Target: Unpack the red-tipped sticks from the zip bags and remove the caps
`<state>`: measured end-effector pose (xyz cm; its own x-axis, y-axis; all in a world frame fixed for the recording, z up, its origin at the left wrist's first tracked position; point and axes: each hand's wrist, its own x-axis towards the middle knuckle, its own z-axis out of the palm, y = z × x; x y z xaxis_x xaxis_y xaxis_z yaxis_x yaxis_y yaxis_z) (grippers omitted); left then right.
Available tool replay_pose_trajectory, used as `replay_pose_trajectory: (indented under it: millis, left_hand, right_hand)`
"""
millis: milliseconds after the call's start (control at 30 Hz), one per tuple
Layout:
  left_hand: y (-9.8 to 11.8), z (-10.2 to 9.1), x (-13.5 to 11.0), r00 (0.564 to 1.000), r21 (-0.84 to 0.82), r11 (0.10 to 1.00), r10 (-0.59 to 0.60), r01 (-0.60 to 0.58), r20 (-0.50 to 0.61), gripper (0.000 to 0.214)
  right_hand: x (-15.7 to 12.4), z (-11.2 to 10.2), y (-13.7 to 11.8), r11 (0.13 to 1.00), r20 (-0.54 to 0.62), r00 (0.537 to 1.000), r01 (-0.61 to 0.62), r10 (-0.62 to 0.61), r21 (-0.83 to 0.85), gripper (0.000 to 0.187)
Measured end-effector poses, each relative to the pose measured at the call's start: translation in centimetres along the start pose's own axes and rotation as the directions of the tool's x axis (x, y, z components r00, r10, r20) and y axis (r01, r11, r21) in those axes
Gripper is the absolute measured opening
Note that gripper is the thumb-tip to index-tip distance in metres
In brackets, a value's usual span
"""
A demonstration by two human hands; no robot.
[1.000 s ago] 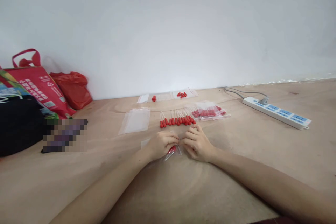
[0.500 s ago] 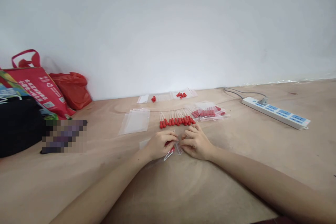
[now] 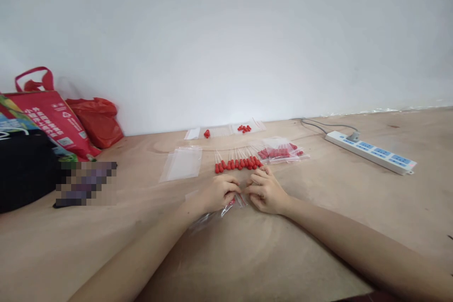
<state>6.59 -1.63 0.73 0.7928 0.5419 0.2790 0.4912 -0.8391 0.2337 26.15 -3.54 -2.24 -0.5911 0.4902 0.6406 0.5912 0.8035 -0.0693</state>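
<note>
Two bare forearms run up from the bottom edge of the frame across a pale wooden board (image 3: 247, 259) and meet just below its centre. There the left hand (image 3: 220, 192) and right hand (image 3: 268, 192) lie knuckles up, their fingertips almost touching. Both pinch the top edge of a small clear bag (image 3: 231, 204), fingers curled and pressed on the plastic. The bag lies flat on the board under and between the hands, with a bit of red showing inside it and its loose end trailing to the lower left under the left wrist.

Just above the hands is a row of droppers (image 3: 237, 163), red bulbs toward the hands and thin clear stems pointing away. Left of the row lies a pile of empty bags (image 3: 182, 163). Right of it lie filled bags (image 3: 281, 152) with red bulbs inside.

Farther up, close to the wall (image 3: 226, 33), a strip of flat bags (image 3: 226, 130) holds a few loose red bits. A white power strip (image 3: 370, 152) lies slantwise at centre right, its cable curving toward the wall. At the left edge a black bag (image 3: 24, 170) sits beside a pixelated patch, with a red tote (image 3: 53, 118) and a red sack (image 3: 97, 120) behind it against the wall.
</note>
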Motion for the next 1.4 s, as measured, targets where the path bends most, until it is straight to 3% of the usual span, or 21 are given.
replay_pose_trajectory:
  millis: [133,300,700,800,933,1067,1233,1400]
  left_hand:
    - [0.2,-0.4,0.5,0.997,0.018,1.000,0.015,-0.017,0.079,0.026]
    - [0.5,-0.7,0.7,0.994,0.038,0.999,0.024,-0.029,0.111,0.028]
    - [1.3,-2.9,0.6,0.940,0.006,0.991,-0.131,0.136,0.314,0.015]
    - [1.3,-2.6,0.4,0.954,0.026,0.995,-0.102,0.099,0.283,0.013]
    - [0.9,-1.6,-0.2,0.992,-0.030,0.999,-0.015,0.019,0.125,0.012]
    - [0.6,-0.5,-0.6,0.998,-0.069,0.996,0.055,-0.055,0.005,0.014]
    - [0.5,-0.2,-0.6,0.995,-0.128,0.987,0.095,-0.097,-0.023,0.017]
    - [0.3,-0.6,-0.5,0.984,-0.072,0.981,0.181,-0.181,-0.009,0.015]
  right_hand:
    - [0.1,0.0,-0.1,1.000,0.010,1.000,-0.004,0.004,-0.011,0.019]
    - [0.1,0.0,-0.1,1.000,-0.060,0.998,-0.014,0.016,0.027,0.022]
    - [0.1,-0.3,-0.1,0.996,-0.016,1.000,0.002,0.000,0.088,0.017]
    - [0.2,-0.4,-0.4,0.995,0.010,1.000,0.012,-0.013,0.102,0.011]
    - [0.3,-0.3,-0.5,0.991,-0.024,0.998,0.061,-0.059,0.123,0.010]
    - [0.2,0.0,-0.4,0.985,-0.096,0.988,0.134,-0.124,0.110,0.010]
    - [0.3,-0.1,-0.4,0.972,-0.147,0.962,0.234,-0.229,0.014,0.016]
    - [0.2,-0.2,-0.4,0.961,-0.161,0.948,0.271,-0.275,-0.048,0.016]
